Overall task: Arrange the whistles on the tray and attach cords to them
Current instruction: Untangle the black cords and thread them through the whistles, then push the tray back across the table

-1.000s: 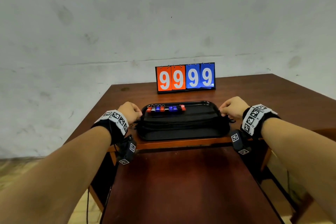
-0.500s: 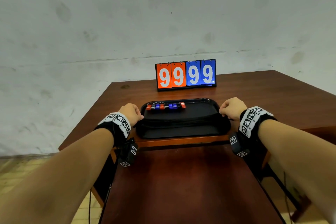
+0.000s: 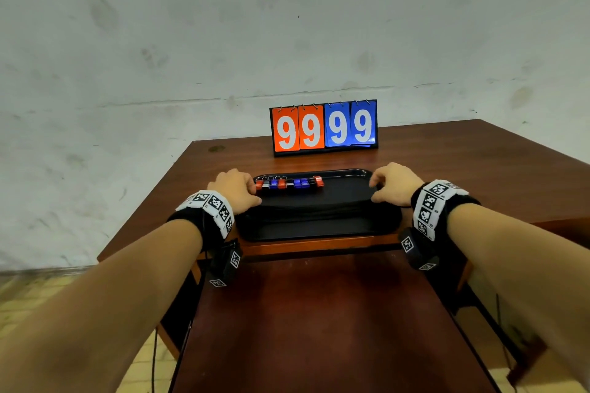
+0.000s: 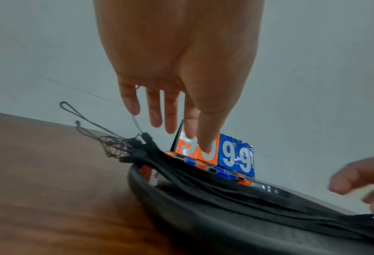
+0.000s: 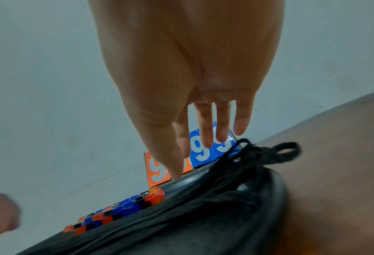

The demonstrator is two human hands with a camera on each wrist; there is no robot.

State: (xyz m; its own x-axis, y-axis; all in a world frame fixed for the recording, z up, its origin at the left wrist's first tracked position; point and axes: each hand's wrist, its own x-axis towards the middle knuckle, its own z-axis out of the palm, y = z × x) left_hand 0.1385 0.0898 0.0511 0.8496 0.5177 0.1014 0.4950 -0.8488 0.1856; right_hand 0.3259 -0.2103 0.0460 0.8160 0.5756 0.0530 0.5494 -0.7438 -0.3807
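A black tray (image 3: 319, 233) lies on the wooden table (image 3: 463, 163). Several red, blue and black whistles (image 3: 289, 182) stand in a row along its far edge. A bundle of black cords (image 3: 319, 212) lies across the tray from side to side. My left hand (image 3: 234, 188) hovers over the tray's left end, and in the left wrist view its fingers (image 4: 172, 112) hang straight above the cords' thin loops (image 4: 107, 138), holding nothing. My right hand (image 3: 394, 183) hovers over the right end, its fingers (image 5: 203, 124) loose above the cords' thick loops (image 5: 268, 151).
A flip scoreboard (image 3: 324, 128) reading 9999 stands behind the tray, close to the wall. A lower dark wooden surface (image 3: 319, 313) lies between me and the table. The table's left edge drops to the floor (image 3: 48, 290).
Both hands have come off the ends of the cord bundle and lifted slightly inward over the tray. The view has tilted a little.
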